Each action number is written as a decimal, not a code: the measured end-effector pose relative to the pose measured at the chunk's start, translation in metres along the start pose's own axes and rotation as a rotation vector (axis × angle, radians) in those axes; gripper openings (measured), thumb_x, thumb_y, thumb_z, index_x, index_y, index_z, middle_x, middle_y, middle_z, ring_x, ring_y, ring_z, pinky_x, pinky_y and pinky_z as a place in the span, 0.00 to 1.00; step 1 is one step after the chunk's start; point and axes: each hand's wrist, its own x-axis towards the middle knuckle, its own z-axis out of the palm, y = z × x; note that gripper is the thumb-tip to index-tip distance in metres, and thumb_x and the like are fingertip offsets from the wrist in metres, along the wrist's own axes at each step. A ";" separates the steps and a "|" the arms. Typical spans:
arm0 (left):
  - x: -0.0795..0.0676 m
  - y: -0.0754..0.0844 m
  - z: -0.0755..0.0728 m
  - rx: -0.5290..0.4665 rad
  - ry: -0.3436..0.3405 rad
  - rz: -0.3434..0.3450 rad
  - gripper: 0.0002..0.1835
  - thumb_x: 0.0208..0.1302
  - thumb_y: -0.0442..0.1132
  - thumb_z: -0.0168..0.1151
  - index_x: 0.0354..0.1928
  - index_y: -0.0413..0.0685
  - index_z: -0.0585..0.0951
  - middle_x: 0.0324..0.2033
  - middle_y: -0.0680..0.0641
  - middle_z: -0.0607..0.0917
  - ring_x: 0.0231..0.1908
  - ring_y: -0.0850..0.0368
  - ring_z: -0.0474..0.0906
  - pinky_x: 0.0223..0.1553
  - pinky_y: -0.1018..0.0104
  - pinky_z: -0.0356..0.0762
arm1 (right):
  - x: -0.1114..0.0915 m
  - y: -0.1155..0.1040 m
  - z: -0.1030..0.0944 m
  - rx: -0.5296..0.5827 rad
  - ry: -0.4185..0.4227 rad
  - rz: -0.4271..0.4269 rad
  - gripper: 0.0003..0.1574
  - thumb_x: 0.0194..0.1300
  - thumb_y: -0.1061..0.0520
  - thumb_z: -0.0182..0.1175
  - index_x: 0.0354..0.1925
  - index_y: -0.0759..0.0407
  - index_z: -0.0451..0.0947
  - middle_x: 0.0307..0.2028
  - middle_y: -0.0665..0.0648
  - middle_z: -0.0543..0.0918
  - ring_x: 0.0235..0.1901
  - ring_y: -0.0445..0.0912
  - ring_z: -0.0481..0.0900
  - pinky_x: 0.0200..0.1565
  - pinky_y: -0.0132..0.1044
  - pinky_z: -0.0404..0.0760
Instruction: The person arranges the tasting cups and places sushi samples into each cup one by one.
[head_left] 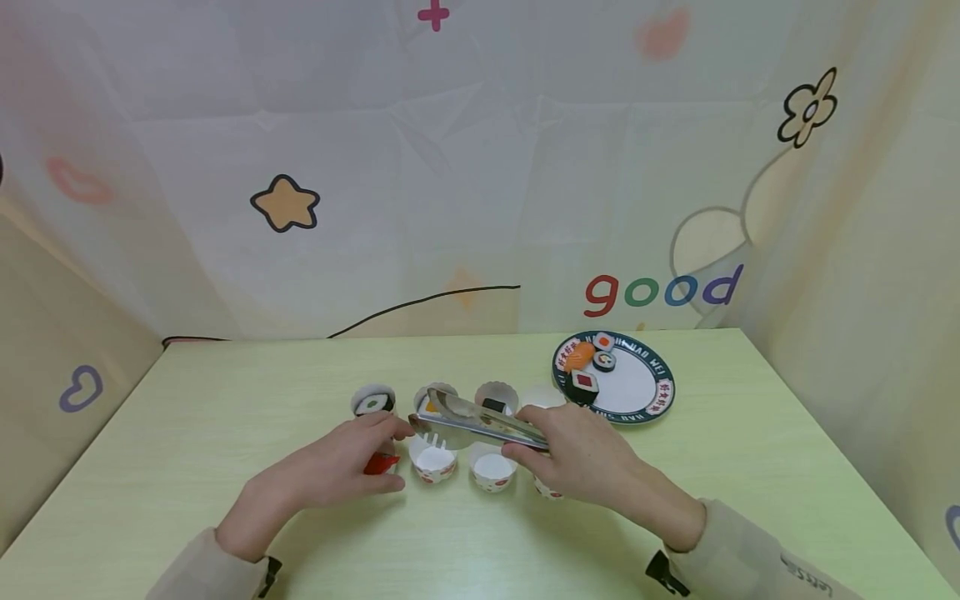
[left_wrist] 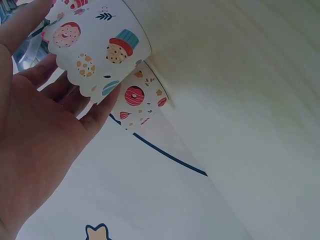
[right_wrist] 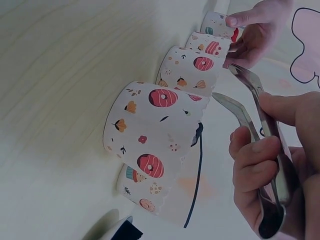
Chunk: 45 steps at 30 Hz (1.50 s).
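My right hand (head_left: 588, 454) grips metal tongs (head_left: 487, 425) across their handle end. In the right wrist view the tongs' tips stand apart with nothing between them. My left hand (head_left: 330, 467) curves round a patterned paper cup (left_wrist: 95, 45), thumb on the near side and fingers on the far side. Something red (head_left: 381, 463) shows in that cup. Two rows of paper cups stand under the tongs. In the back row, one cup holds a sushi roll piece (head_left: 372, 404), another a yellow-topped piece (head_left: 431, 406), and another a black-wrapped piece (head_left: 493, 405).
At the back right lies an oval plate (head_left: 637, 408) with a dark rim. On it are an orange-topped sushi (head_left: 579, 357) and several roll pieces (head_left: 583, 385). A printed cloth (head_left: 480, 208) hangs behind the pale table (head_left: 225, 400).
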 end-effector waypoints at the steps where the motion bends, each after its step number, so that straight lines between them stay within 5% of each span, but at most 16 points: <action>1: 0.000 0.000 0.000 0.004 0.000 0.006 0.29 0.66 0.45 0.72 0.65 0.43 0.75 0.59 0.47 0.78 0.53 0.56 0.81 0.58 0.52 0.76 | 0.000 0.000 0.000 0.000 0.000 0.000 0.19 0.71 0.43 0.66 0.47 0.56 0.82 0.19 0.40 0.75 0.13 0.35 0.70 0.18 0.33 0.65; 15: 0.006 0.008 0.001 0.154 0.074 0.043 0.26 0.63 0.48 0.75 0.57 0.45 0.77 0.50 0.49 0.81 0.46 0.55 0.75 0.57 0.42 0.69 | 0.000 0.005 0.000 -0.028 0.040 -0.023 0.18 0.70 0.43 0.67 0.43 0.56 0.82 0.21 0.41 0.76 0.15 0.34 0.69 0.19 0.32 0.66; 21: 0.011 0.012 0.002 0.176 0.088 0.053 0.26 0.63 0.50 0.75 0.56 0.46 0.78 0.47 0.51 0.79 0.39 0.58 0.71 0.54 0.46 0.70 | 0.000 0.006 -0.002 -0.034 0.046 -0.002 0.19 0.70 0.44 0.67 0.45 0.57 0.83 0.26 0.44 0.80 0.18 0.36 0.70 0.20 0.32 0.67; 33: 0.019 0.017 0.003 0.143 0.089 0.125 0.30 0.62 0.50 0.76 0.60 0.43 0.78 0.50 0.50 0.81 0.36 0.61 0.70 0.45 0.59 0.75 | -0.002 0.013 -0.009 -0.029 0.053 0.052 0.17 0.70 0.43 0.67 0.43 0.55 0.82 0.19 0.43 0.72 0.17 0.38 0.68 0.21 0.33 0.64; 37: 0.022 0.017 0.005 0.134 0.078 0.133 0.31 0.62 0.49 0.76 0.62 0.44 0.78 0.52 0.49 0.81 0.38 0.61 0.71 0.42 0.62 0.75 | -0.004 0.017 -0.011 -0.031 0.055 0.072 0.17 0.70 0.43 0.67 0.43 0.55 0.82 0.19 0.44 0.72 0.18 0.38 0.69 0.21 0.34 0.65; 45: 0.027 0.021 0.005 0.148 0.054 0.121 0.31 0.62 0.46 0.75 0.63 0.42 0.77 0.55 0.47 0.81 0.51 0.54 0.76 0.52 0.52 0.76 | -0.008 0.025 -0.017 -0.044 0.089 0.063 0.18 0.69 0.42 0.68 0.44 0.55 0.82 0.20 0.44 0.73 0.18 0.38 0.69 0.21 0.35 0.67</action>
